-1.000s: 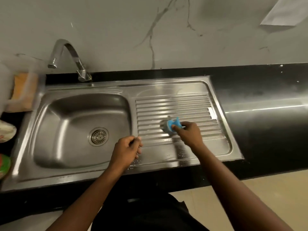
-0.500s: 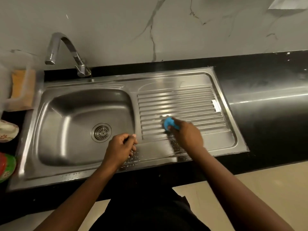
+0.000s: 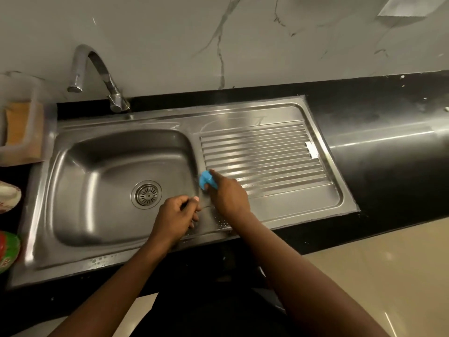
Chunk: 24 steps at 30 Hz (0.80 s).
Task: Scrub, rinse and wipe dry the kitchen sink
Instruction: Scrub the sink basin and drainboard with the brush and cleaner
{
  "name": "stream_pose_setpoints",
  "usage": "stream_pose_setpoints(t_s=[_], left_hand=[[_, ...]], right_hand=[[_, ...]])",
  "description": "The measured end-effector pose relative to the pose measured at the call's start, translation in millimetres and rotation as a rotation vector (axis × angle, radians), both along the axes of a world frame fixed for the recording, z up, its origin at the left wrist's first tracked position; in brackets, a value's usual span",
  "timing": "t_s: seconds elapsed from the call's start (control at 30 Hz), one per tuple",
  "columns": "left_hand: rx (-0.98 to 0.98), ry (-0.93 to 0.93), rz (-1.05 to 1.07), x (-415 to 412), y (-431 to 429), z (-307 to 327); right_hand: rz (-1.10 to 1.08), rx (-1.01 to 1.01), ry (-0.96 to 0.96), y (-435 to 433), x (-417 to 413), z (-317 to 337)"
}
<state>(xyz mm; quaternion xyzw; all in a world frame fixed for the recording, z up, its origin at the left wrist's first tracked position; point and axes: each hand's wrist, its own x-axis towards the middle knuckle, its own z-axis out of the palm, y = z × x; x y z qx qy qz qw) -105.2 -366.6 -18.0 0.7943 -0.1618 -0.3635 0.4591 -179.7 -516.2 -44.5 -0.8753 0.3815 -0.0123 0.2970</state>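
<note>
Moved toward nine o'clock, the right hand (image 3: 228,198) grips the blue scrubber (image 3: 206,179) at the basin-side edge of the drainboard (image 3: 267,152), scouring the sink (image 3: 97,122); the left hand (image 3: 176,216), clenched, seems to brace on its front rim.

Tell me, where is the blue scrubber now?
Head view, near centre: the right hand grips the blue scrubber at the left edge of the drainboard, beside the basin.

Left arm: bare, reaching in from 7 o'clock.
Left hand (image 3: 178,215): fingers curled into a loose fist, back up.
Right arm: bare, reaching in from 5 o'clock.
Right hand (image 3: 228,195): just beside the left at its 1 o'clock, fingertips pinching a scrubber (image 3: 206,181).
</note>
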Motion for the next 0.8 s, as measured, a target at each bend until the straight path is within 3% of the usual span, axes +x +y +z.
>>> stream_pose_setpoints(t_s=[0.07, 0.23, 0.37, 0.53, 0.67, 0.8], left_hand=[[-0.008, -0.001, 0.012, -1, -2, 0], [-0.006, -0.011, 0.044, -9, -7, 0], [-0.006, -0.021, 0.063, -16, -9, -1], [-0.001, -0.033, 0.064, -25, -14, 3], [0.008, -0.058, 0.06, -26, -17, 8], [-0.01, -0.025, 0.082, -24, -13, 7]], right_hand=[[-0.098, 0.042, -0.036, -34, -23, 0], [-0.393, -0.066, -0.04, -133, -110, 10], [-0.508, -0.003, -0.08, -150, -110, 7], [-0.202, 0.122, -0.083, -59, -30, 3], [0.133, 0.042, 0.044, -9, 20, 4], [0.054, -0.017, 0.053, -66, -5, -1]])
